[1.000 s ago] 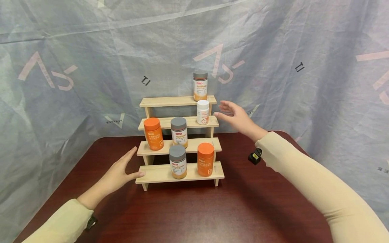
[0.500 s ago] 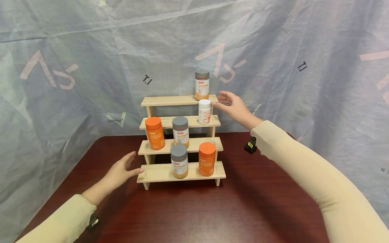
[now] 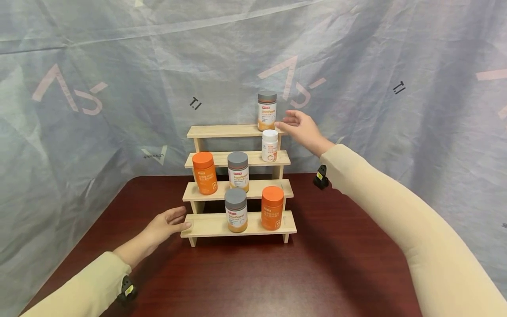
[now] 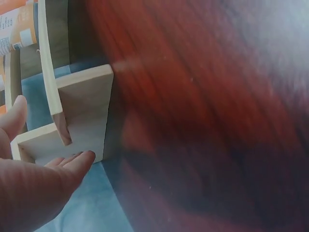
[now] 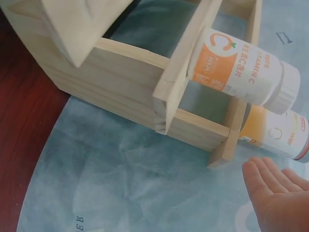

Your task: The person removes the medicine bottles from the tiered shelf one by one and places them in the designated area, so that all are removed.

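Reaching, right hand (image 3: 303,127) open and empty, for the grey-lidded jar (image 3: 266,110) on the rack's (image 3: 233,131) top shelf, left hand (image 3: 166,223) open, touching the bottom shelf end; likely risking tipping the jar or white bottle (image 3: 270,145) below.

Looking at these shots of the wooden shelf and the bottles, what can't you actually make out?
- Small print on the bottle labels, e.g. the top-shelf bottle: too small in the head view.
- Whether the right hand touches that bottle: overlap in the head view; the right wrist view shows only fingertips.
- Most of the left hand: cut off by the left wrist view's edge.
- The table: blurred there.
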`<action>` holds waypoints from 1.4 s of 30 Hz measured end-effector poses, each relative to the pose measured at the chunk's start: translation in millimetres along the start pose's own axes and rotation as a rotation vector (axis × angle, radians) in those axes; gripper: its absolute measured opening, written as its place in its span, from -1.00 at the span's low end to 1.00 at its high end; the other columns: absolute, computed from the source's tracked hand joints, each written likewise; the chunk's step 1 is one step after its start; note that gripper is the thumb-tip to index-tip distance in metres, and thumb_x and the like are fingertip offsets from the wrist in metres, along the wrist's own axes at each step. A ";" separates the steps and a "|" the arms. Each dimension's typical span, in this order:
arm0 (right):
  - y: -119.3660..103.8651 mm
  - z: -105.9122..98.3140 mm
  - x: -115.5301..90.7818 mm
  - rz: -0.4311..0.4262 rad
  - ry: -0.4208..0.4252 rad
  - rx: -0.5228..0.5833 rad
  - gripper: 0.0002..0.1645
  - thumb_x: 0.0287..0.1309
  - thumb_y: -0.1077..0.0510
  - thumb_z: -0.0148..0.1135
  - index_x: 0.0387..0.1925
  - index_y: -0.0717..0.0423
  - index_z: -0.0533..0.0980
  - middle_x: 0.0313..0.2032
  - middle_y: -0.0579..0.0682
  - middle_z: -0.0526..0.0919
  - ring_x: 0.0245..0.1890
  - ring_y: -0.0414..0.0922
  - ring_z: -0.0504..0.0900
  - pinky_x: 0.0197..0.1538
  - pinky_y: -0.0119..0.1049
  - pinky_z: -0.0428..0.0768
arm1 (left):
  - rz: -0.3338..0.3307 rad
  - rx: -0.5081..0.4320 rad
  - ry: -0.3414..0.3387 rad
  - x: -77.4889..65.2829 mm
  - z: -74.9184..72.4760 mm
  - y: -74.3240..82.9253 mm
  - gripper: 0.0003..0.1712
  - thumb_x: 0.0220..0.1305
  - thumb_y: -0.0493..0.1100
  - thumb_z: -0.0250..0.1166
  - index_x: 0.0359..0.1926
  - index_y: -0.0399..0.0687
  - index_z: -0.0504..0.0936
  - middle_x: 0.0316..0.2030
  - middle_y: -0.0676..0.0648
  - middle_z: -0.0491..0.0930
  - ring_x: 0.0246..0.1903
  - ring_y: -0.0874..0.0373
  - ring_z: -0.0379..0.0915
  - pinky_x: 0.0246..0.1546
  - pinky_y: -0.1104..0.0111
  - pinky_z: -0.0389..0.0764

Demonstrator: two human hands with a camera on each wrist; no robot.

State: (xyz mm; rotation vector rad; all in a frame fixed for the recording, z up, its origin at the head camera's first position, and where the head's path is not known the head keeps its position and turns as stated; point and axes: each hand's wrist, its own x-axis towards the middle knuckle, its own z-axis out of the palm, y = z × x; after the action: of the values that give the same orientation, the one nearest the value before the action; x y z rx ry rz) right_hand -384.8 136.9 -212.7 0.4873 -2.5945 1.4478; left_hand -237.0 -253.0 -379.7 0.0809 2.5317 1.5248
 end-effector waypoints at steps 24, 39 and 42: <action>-10.1 9.4 36.7 0.063 0.036 0.194 -0.08 0.22 -0.04 0.29 0.47 0.12 0.08 0.38 0.11 0.32 0.37 -0.03 0.32 0.43 -0.16 0.37 | -0.110 -0.105 -0.010 1.4 13.8 -10.0 -0.15 0.33 -0.10 0.28 0.36 -0.56 0.09 0.31 -0.51 0.23 0.25 -0.19 0.34 0.27 0.06 0.50; -5.0 21.6 54.4 0.100 0.054 0.371 -0.16 0.18 0.05 0.34 0.42 0.05 0.19 0.31 0.10 0.39 0.28 -0.03 0.42 0.34 -0.20 0.49 | -0.112 -0.215 -0.058 2.7 16.5 -14.7 -0.26 0.36 -0.18 0.24 0.32 -0.61 0.14 0.20 -0.46 0.39 0.04 0.09 0.56 0.21 0.17 0.56; -4.1 21.5 55.5 0.099 0.055 0.378 -0.16 0.17 0.06 0.36 0.42 0.04 0.20 0.29 0.11 0.41 0.26 -0.02 0.45 0.31 -0.21 0.51 | -0.118 -0.222 -0.059 3.3 18.9 -14.0 -0.26 0.36 -0.17 0.24 0.32 -0.59 0.16 0.21 -0.45 0.39 0.05 0.07 0.55 0.21 0.17 0.56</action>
State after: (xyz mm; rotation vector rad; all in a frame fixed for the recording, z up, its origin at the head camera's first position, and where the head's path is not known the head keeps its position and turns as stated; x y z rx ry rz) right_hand -434.5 104.7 -205.9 0.3544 -2.3356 1.9670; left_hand -236.1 -242.7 -401.0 -0.0530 2.2630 1.7163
